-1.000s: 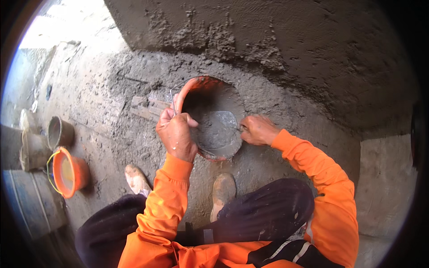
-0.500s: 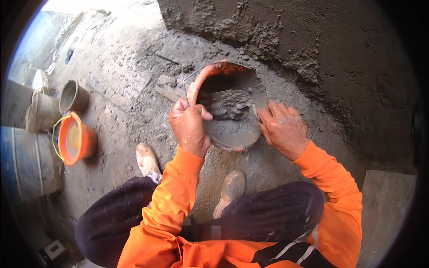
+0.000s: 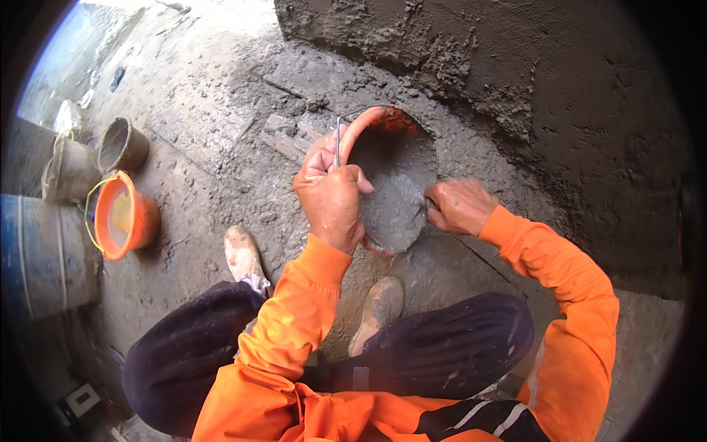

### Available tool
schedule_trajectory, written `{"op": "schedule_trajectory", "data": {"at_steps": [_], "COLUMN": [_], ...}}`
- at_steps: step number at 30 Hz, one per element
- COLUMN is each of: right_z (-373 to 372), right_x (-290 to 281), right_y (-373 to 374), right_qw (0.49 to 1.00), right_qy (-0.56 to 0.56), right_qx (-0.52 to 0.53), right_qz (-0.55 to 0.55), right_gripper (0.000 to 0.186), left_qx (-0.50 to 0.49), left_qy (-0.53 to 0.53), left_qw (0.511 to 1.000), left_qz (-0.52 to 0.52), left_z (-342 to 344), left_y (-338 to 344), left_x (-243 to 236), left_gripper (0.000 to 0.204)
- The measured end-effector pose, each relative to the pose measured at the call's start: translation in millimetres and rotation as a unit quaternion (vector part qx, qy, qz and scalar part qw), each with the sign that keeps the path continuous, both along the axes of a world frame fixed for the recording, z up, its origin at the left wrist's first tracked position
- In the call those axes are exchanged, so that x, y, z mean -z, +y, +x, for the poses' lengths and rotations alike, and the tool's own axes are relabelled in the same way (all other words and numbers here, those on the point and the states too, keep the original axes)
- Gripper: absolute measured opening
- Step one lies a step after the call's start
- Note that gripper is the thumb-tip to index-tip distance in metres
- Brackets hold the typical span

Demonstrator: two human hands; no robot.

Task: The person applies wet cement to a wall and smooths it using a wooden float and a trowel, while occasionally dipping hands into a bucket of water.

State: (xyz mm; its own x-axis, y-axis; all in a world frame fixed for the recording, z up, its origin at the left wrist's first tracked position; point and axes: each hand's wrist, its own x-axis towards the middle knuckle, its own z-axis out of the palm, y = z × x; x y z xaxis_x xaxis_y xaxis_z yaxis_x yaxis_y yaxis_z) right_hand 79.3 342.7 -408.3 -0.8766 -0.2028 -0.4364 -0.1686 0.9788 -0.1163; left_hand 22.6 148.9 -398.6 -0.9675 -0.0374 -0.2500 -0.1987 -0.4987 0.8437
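An orange bucket (image 3: 361, 128), tilted with its mouth toward me, holds wet grey mortar (image 3: 395, 199). My left hand (image 3: 328, 197) is closed on the bucket's left rim, its thumb over the inner edge, beside the metal wire handle (image 3: 338, 140). At the right side of the mouth, my right hand (image 3: 461, 207) is closed round the grip of a trowel (image 3: 425, 206). Only a little of the trowel shows by my fingers; its blade is hidden in the mortar.
A freshly plastered wall (image 3: 582, 132) rises at the far right, with lumpy mortar along its foot. At left stand an orange bucket with cloudy liquid (image 3: 119, 217), a dark bucket (image 3: 122, 147), a grey bucket (image 3: 70, 173) and a large blue drum (image 3: 44, 254). My shoes (image 3: 381, 303) flank the near floor.
The trowel blade, earlier visible with mortar heaped on it, has sunk out of sight into the mortar. My left hand and the bucket have shifted slightly right; my right hand has turned lower.
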Motion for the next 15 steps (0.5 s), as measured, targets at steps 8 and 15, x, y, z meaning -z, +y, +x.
{"op": "schedule_trajectory", "data": {"at_steps": [8,15], "right_z": [10,14], "right_x": [-25,-33], "right_y": [-19,4], "right_qw": [0.970,0.964], "right_qy": [0.210,0.251], "right_qx": [0.062,-0.059], "right_qz": [-0.108,0.069], "right_gripper": [0.019,0.011], "left_qx": [-0.011,0.034], "left_qy": [-0.054,-0.034], "left_qw": [0.998,0.998], "left_qz": [0.021,0.046], "left_z": [-7,-12], "left_y": [-17,-11], "left_x": [14,7], "left_gripper": [0.022,0.025]}}
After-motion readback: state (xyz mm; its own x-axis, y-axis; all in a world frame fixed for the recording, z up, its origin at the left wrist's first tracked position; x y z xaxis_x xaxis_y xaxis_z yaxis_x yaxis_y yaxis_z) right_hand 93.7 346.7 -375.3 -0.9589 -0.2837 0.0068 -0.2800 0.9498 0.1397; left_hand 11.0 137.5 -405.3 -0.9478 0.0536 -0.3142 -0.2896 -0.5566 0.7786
